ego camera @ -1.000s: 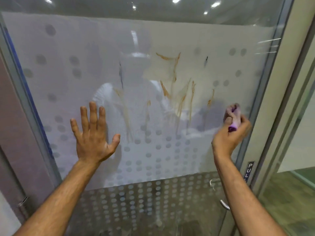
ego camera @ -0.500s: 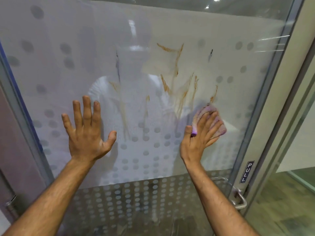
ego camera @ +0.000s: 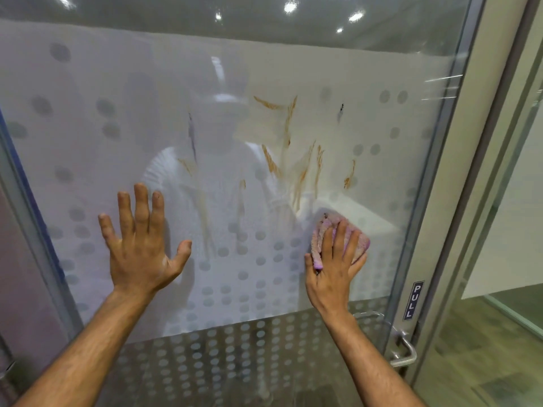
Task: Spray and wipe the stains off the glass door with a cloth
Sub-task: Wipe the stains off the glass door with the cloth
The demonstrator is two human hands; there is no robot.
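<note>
Half the cloth (ego camera: 319, 235) hidden, beneath right hand (ego camera: 332, 279)

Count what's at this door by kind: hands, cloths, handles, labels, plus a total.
Bare hands: 2 (left hand, right hand)
Pink-purple fluffy cloth: 1
Silver metal door handle: 1
Dark blue PULL label: 1
Total: 5
</note>
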